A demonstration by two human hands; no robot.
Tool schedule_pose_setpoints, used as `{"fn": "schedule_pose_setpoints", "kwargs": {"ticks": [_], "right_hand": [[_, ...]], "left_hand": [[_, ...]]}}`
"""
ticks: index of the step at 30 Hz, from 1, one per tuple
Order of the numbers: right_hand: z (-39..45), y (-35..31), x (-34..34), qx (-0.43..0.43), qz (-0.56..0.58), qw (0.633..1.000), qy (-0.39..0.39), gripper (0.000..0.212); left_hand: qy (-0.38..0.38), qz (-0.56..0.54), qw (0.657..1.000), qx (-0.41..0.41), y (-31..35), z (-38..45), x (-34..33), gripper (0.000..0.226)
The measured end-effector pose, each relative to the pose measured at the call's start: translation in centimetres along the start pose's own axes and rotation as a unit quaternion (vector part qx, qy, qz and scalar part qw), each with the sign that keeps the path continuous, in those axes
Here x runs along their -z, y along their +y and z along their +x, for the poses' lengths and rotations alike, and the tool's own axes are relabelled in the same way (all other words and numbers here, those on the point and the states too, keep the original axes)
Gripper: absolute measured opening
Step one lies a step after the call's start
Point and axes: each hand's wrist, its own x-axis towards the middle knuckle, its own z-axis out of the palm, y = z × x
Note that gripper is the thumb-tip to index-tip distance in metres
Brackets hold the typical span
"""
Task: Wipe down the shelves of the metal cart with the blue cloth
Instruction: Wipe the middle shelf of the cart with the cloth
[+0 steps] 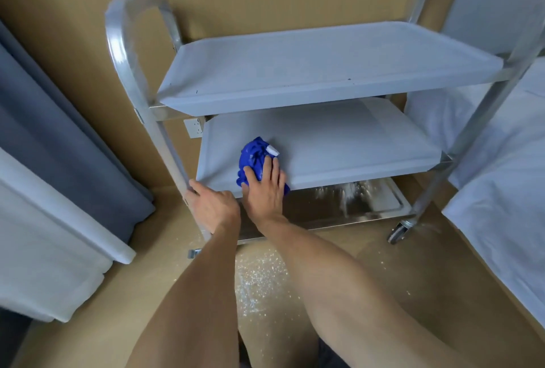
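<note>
A three-shelf metal cart stands in front of me, its top shelf (pixel 324 72) and middle shelf (pixel 354 146) covered in pale film. The bottom shelf (pixel 383 205) is bare steel with white powder on it. A crumpled blue cloth (pixel 253 158) with a white tag lies at the front left of the middle shelf. My right hand (pixel 265 187) presses flat on the cloth, fingers spread over it. My left hand (pixel 213 205) is wrapped around the cart's front left upright (pixel 174 155), just below the middle shelf's corner.
White powder is scattered on the cardboard floor (pixel 259 279) under my arms. Grey and white curtains (pixel 59 161) hang at the left. A white-covered bed or cushion (pixel 501 161) sits at the right, close to the cart's right frame and caster (pixel 398 232). Cardboard lines the wall behind.
</note>
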Motion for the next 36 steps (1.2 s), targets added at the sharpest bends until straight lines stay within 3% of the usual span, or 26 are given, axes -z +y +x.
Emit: {"fn": "schedule_pose_setpoints", "kwargs": {"ticks": [3,7,13,16,19,23,28,31,33,36], "right_hand": [[-0.1,2.0,0.6,-0.063,0.046,0.997,0.021,0.048],[-0.7,10.1,2.2,-0.203,0.094,0.971,0.088,0.058],[2.5,28.1,7.2,-0.417,0.211,0.855,0.225,0.061],[4.1,32.8,8.8,-0.437,0.123,0.858,0.238,0.060],[4.7,32.8,8.6,-0.419,-0.016,0.896,0.147,0.059],[8.0,28.5,8.0,-0.310,-0.122,0.943,0.020,0.055],[10.6,13.3,2.2,-0.131,-0.003,0.989,-0.071,0.056],[9.7,5.7,-0.1,-0.014,0.037,0.993,-0.114,0.054],[9.7,4.8,-0.6,-0.012,0.066,0.990,-0.123,0.056],[10.6,9.0,-0.1,-0.049,0.067,0.991,-0.108,0.063]], "left_hand": [[0.022,0.014,0.999,-0.031,0.6,-0.6,0.2,0.050],[0.007,0.026,0.998,-0.053,4.3,-2.6,-1.3,0.045],[-0.104,0.056,0.957,-0.267,8.7,-8.3,-7.6,0.047],[-0.131,0.100,0.932,-0.323,8.8,-9.9,-9.5,0.045],[-0.130,0.131,0.926,-0.329,8.0,-9.0,-10.3,0.040],[-0.117,0.171,0.936,-0.284,7.1,-7.0,-10.0,0.036],[-0.102,0.190,0.954,-0.207,5.3,-3.6,-8.0,0.034],[-0.101,0.209,0.957,-0.176,3.8,-1.2,-6.5,0.032],[-0.105,0.226,0.955,-0.159,3.8,-0.1,-6.0,0.031],[-0.108,0.229,0.958,-0.134,5.3,1.3,-6.4,0.031]]}}
